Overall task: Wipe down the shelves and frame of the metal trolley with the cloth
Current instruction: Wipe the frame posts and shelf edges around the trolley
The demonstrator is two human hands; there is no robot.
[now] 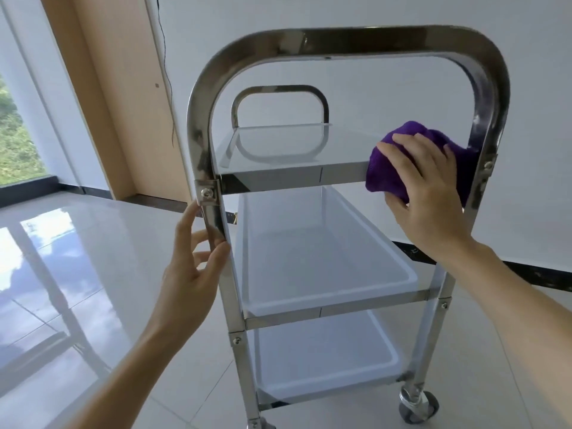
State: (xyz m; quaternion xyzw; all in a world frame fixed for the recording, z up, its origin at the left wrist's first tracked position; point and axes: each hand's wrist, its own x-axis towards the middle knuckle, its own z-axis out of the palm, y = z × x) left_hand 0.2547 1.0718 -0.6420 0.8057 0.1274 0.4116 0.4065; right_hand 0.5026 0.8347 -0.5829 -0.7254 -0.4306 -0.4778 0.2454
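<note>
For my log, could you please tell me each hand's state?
Left hand: grips the trolley's upright post.
Right hand: presses the purple cloth on the top shelf rail.

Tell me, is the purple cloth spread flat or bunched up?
Bunched up: the purple cloth bulges in a rounded wad under the right hand, pressed against the trolley's top shelf rail.

Bright daylight, floor (77, 243) glare, wide-angle bowing
</note>
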